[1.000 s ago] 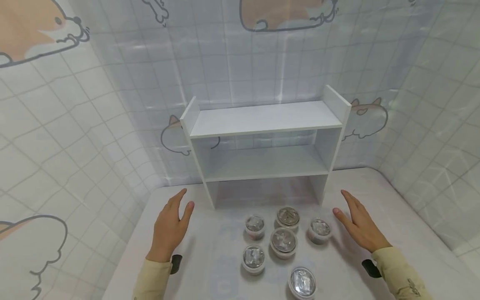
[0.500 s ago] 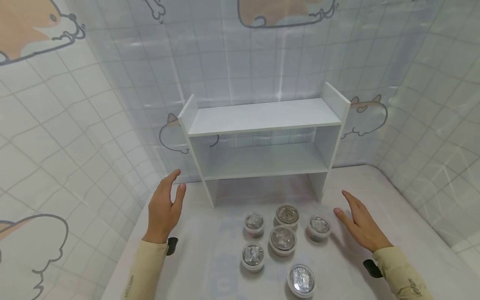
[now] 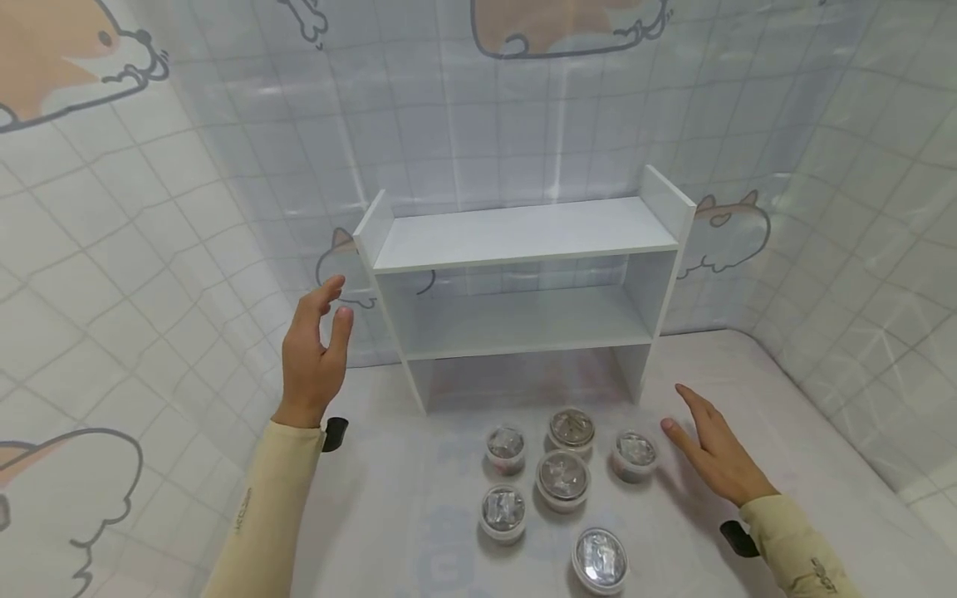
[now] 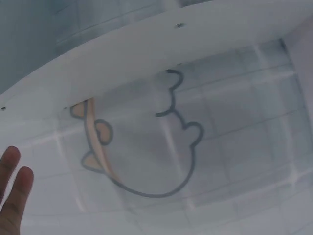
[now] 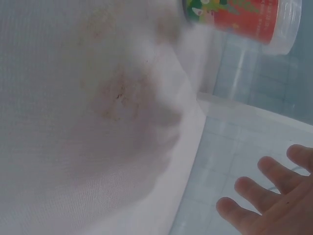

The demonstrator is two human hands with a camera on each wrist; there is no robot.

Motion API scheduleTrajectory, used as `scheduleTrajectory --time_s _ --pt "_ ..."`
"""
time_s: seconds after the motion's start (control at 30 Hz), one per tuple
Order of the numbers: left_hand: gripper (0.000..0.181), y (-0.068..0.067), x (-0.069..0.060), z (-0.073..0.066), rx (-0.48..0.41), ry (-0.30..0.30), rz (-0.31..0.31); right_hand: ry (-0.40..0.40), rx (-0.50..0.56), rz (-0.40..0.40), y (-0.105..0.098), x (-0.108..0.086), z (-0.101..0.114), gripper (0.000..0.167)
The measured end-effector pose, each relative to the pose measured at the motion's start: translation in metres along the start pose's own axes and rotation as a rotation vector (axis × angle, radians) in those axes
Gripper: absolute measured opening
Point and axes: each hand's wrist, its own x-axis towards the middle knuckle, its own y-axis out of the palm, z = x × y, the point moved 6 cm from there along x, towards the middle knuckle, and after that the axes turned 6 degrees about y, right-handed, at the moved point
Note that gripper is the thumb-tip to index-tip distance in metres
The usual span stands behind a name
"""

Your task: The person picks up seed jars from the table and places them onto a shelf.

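Note:
In the head view my left hand is raised left of the white shelf unit, fingers loosely bent, holding nothing. My right hand hovers over the table's right side with relaxed fingers, nothing in it. Nearest to it is a lidded round tub. Several more such tubs, among them one in the middle and one at the front, stand before the shelf. The left wrist view shows two fingertips by the shelf's side panel; in the right wrist view a red-labelled tub is partly visible.
The two-tier shelf stands at the back of the white-covered table, its boards bare. A tiled-pattern curtain with cartoon dogs surrounds the table behind and on both sides.
My left hand has risen and moved forward and slightly left, from over the table to beside the shelf. The right hand has barely moved; the tubs and shelf stand as before.

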Motion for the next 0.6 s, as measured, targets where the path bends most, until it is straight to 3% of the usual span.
scheduleTrajectory --time_s 0.27,0.6 --pt "0.047 0.002 0.040 0.014 0.052 0.026 -0.014 0.005 0.001 -0.001 0.001 -0.002 0.001 0.071" --pt "0.049 0.017 0.070 0.004 -0.014 0.112 -0.037 0.003 0.028 0.003 0.006 -0.007 0.003 0.070"
